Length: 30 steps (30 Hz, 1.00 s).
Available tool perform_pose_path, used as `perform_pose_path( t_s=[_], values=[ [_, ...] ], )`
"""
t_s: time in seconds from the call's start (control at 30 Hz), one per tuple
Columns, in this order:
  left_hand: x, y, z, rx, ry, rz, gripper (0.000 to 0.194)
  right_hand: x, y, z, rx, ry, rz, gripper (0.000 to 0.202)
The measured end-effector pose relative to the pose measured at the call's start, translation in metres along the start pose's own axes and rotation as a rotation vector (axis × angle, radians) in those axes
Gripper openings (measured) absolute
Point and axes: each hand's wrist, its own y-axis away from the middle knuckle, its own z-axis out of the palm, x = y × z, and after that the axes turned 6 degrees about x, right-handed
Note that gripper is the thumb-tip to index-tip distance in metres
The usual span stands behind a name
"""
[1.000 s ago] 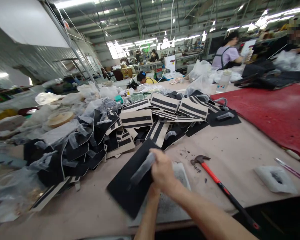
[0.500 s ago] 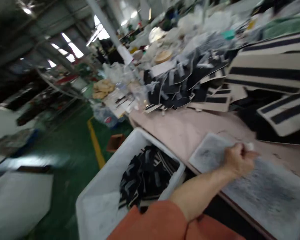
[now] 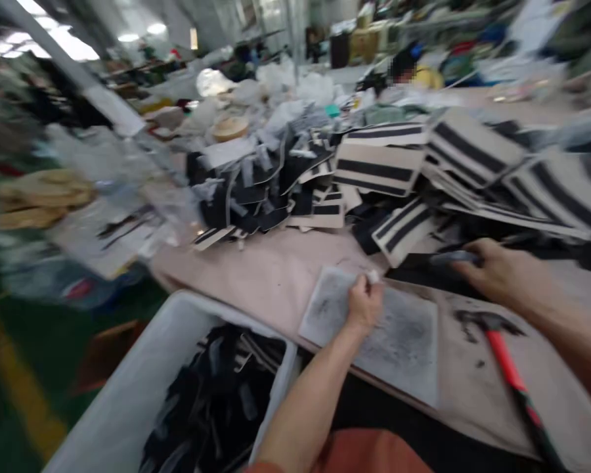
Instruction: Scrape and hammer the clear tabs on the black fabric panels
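- Since half a second ago the view has swung back toward the bench: the right hand (image 3: 497, 272), out of sight then, now shows at the foot of the heap, and the hammer (image 3: 509, 368) is in view again at the bench's near right.
- The left hand (image 3: 364, 305) is curled into a loose fist over the smudged grey pad (image 3: 404, 345), its thumb and forefinger pinching a small white piece (image 3: 373, 276) at the pad's far edge; the same fist sat on the same pad half a second back.
- The right hand reaches across a flat black panel (image 3: 414, 270) lying at the base of the pile, its fingers closed around a dark, narrow grey strip (image 3: 456, 257) on top of that panel; motion blur hides how tight the hold is.
- The panel lies on the pinkish worktable (image 3: 276, 269), just beyond the pad and touching the pile's lower edge.
- Behind it rises a pile of striped beige-and-black pieces (image 3: 379, 167), with a tangle of black pieces and clear film to its left.
- The hammer, red-handled, lies on the table just right of the pad, head toward the pile.
- A white bin (image 3: 142, 387) stands below the table's edge at left, holding more black pieces (image 3: 221, 401).
- A person in yellow sits far back, beyond the heap.
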Motion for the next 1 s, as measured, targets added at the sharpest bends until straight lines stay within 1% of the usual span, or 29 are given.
perform_pose_path(
  t_s=[0.03, 0.07, 0.1, 0.17, 0.27, 0.3, 0.37, 0.47, 0.57, 0.67, 0.77, 0.87, 0.93, 1.0],
  values=[
    [-0.003, -0.004, 0.002, 0.007, 0.02, -0.001, 0.018, 0.005, 0.014, -0.018, -0.021, 0.151, 0.027, 0.04],
    [-0.007, -0.009, 0.004, 0.001, 0.038, -0.004, 0.02, 0.006, 0.031, -0.028, -0.072, 0.278, 0.052, 0.04],
    [-0.009, -0.013, 0.007, -0.007, 0.054, -0.008, 0.021, 0.005, 0.05, -0.03, -0.147, 0.372, 0.071, 0.041],
    [-0.013, -0.018, 0.011, -0.018, 0.087, -0.011, 0.023, -0.002, 0.088, -0.019, -0.222, 0.356, 0.098, 0.043],
    [-0.013, -0.017, 0.011, -0.029, 0.103, -0.002, 0.026, -0.009, 0.137, 0.005, -0.253, 0.243, 0.129, 0.06],
    [-0.013, -0.016, 0.011, -0.032, 0.109, 0.0, 0.026, -0.011, 0.15, 0.011, -0.253, 0.197, 0.14, 0.064],
    [-0.014, -0.015, 0.01, -0.038, 0.13, -0.003, 0.026, -0.012, 0.167, 0.021, -0.246, 0.098, 0.17, 0.064],
    [-0.014, -0.017, 0.009, -0.046, 0.186, -0.036, 0.027, -0.014, 0.176, 0.031, -0.227, -0.01, 0.196, 0.057],
    [-0.004, -0.019, 0.01, -0.073, 0.283, -0.066, 0.03, -0.018, 0.173, 0.04, -0.217, -0.023, 0.228, 0.059],
    [0.012, -0.019, 0.019, -0.184, 0.369, -0.073, 0.033, -0.02, 0.17, 0.048, -0.22, -0.052, 0.289, 0.064],
    [0.023, -0.018, 0.037, -0.309, 0.414, -0.074, 0.036, -0.019, 0.168, 0.052, -0.222, -0.074, 0.293, 0.063],
    [0.022, -0.018, 0.056, -0.397, 0.421, -0.077, 0.038, -0.016, 0.168, 0.053, -0.215, -0.066, 0.272, 0.058],
    [0.016, -0.018, 0.064, -0.412, 0.436, -0.098, 0.04, -0.015, 0.167, 0.053, -0.208, -0.063, 0.267, 0.054],
    [0.01, -0.018, 0.067, -0.403, 0.477, -0.144, 0.042, -0.014, 0.168, 0.052, -0.207, -0.06, 0.26, 0.052]
  ],
)
